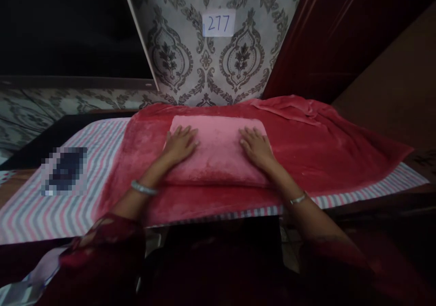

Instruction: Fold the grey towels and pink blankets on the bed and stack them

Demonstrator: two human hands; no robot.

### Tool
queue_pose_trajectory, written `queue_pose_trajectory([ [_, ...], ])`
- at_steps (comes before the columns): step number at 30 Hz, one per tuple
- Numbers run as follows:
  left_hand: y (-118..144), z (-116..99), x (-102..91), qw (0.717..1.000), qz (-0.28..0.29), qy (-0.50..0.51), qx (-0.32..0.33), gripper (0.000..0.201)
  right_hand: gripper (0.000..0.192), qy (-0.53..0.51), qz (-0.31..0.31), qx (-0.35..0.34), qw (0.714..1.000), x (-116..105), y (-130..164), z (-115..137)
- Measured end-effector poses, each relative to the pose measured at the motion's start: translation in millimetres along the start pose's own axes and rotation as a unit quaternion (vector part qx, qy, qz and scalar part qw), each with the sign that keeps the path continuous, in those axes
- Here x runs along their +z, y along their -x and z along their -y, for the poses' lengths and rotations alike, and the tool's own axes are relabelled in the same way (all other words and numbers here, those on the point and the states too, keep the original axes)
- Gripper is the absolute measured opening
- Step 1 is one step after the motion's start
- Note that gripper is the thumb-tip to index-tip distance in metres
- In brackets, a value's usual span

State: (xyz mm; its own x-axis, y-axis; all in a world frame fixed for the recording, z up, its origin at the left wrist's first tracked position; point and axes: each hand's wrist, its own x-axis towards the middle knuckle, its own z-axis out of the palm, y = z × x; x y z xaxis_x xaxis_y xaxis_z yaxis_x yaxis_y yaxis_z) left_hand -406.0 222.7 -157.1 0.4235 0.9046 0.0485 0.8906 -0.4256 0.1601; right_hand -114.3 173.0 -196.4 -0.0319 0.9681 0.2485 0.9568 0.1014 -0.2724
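Note:
A pink, soft, plush rectangular piece lies flat in the middle; whether it is a folded cloth or a flat cushion I cannot tell. Under it spreads a red plush blanket, bunched up along its back edge. My left hand rests palm down on the left part of the pink piece, fingers spread. On its right part my right hand lies the same way, fingers apart. Neither hand grips anything.
A striped white, pink and grey cloth covers the table beneath the blanket. On its left lies a dark, pixelated item. Behind are a dark screen, a patterned wall with a paper marked 277, and a dark red panel.

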Motion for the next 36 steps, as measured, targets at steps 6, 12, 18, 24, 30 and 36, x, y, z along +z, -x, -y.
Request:
queue_pose_trajectory([
  [6,76.9,-48.3,47.2,0.987,-0.059,-0.045,0.140,0.072,0.055,0.041,0.023,-0.107,0.993,16.2,67.8,61.3],
  [12,79.0,-44.6,73.4,0.988,-0.067,-0.039,0.134,0.070,0.052,0.053,0.019,-0.096,0.994,34.4,74.0,60.7],
  [18,79.9,-44.4,74.3,0.986,-0.092,-0.028,0.139,0.071,0.052,0.062,0.018,-0.092,0.994,34.3,73.0,64.9],
  [24,85.5,-38.6,56.9,0.986,-0.087,-0.044,0.136,0.069,0.051,0.069,0.050,-0.092,0.992,15.5,78.3,49.0],
  [30,102.6,-10.4,46.0,0.991,-0.114,-0.068,0.015,0.063,0.050,0.111,-0.047,-0.024,0.992,17.7,104.6,11.2],
  [36,107.8,-0.5,57.3,0.992,-0.103,-0.069,-0.011,0.063,0.048,0.112,-0.110,-0.024,0.987,34.9,113.5,10.4],
])
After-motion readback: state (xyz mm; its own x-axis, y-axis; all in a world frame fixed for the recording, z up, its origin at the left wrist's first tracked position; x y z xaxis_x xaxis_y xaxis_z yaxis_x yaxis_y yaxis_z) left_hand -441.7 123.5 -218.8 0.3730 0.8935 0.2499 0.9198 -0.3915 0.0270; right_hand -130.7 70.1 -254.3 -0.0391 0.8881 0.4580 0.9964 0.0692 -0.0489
